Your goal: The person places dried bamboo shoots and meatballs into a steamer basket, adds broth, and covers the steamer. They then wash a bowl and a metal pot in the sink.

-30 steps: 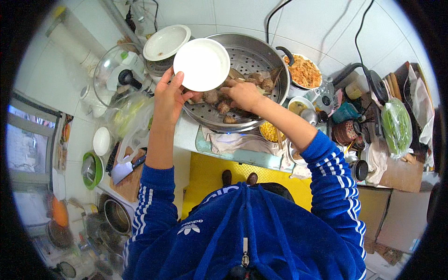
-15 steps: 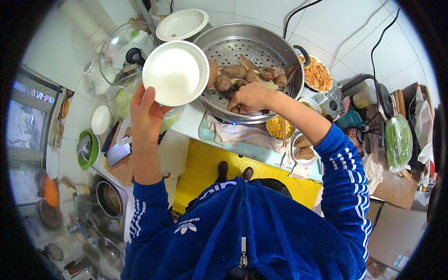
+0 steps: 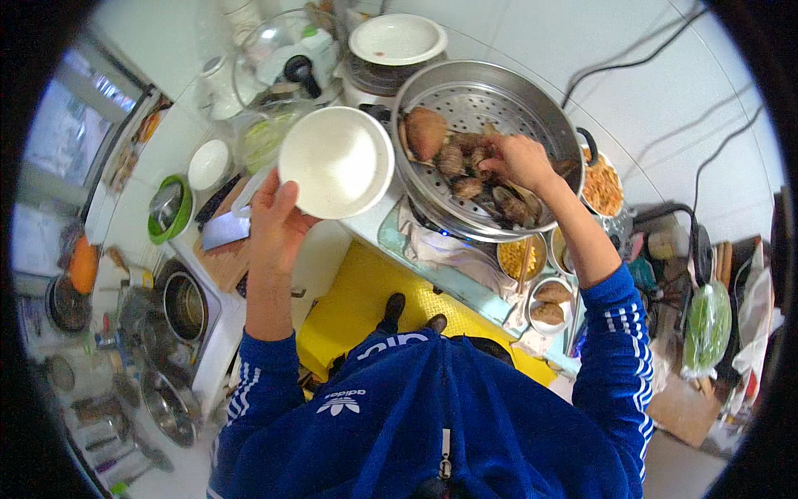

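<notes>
A white bowl (image 3: 337, 160) is held tilted in my left hand (image 3: 283, 208), thumb at its lower rim, just left of the steel steamer (image 3: 461, 79). In the perforated steamer lie several brown taros (image 3: 450, 162) and a larger smooth brown tuber (image 3: 426, 133) at the left. My right hand (image 3: 515, 158) reaches in among the taros, fingertips curled down and pinched; what they hold is hidden.
A white plate (image 3: 399, 33) sits on a lidded pot behind. Bowls of orange food (image 3: 603, 187), corn (image 3: 519, 254) and brown pieces (image 3: 549, 312) stand at the right, with bagged greens (image 3: 705, 328) beyond. A cleaver (image 3: 223, 231) lies on the left board.
The bowl has moved leftward, off the steamer, uncovering the taros. My right hand has shifted within the steamer. The camera has turned, so the whole scene sits at a different angle.
</notes>
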`<act>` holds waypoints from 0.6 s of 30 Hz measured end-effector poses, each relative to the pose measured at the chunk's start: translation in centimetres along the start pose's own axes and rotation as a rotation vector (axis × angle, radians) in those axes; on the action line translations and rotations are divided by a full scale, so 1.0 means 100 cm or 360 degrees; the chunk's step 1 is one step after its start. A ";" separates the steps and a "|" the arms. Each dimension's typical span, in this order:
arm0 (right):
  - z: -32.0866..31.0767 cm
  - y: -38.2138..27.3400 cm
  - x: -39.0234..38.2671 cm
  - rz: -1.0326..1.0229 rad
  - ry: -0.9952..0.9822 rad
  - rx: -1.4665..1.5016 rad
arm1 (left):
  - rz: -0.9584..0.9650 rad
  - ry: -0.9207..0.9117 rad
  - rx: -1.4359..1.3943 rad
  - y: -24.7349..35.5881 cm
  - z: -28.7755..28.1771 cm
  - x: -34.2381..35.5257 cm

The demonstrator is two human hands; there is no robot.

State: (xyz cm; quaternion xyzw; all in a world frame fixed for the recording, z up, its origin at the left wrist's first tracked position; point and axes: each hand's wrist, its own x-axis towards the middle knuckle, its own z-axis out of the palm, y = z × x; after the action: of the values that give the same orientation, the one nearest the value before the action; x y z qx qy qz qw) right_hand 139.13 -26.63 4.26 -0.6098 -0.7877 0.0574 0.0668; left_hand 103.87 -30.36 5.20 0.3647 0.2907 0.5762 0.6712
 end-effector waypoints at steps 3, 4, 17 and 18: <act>0.009 -0.013 -0.011 0.0068 0.0119 -0.0111 | 0.0005 -0.0015 -0.0078 0.002 -0.002 -0.020; 0.011 -0.016 -0.016 0.0015 0.0138 -0.0100 | 0.0007 -0.0038 -0.0114 0.003 -0.003 -0.027; 0.017 -0.073 -0.078 -0.0608 -0.0114 -0.0734 | -0.0080 0.0951 -0.0219 -0.013 -0.098 -0.255; 0.014 -0.072 -0.081 -0.0687 -0.0089 -0.0651 | -0.0079 0.1070 -0.0199 -0.015 -0.113 -0.272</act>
State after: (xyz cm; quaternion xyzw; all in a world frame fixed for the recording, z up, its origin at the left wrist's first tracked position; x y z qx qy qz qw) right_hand 134.06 -36.29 3.82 -0.4273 -0.8958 -0.1013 -0.0687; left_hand 91.02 -55.55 -3.25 0.1053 0.4685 0.6644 0.5728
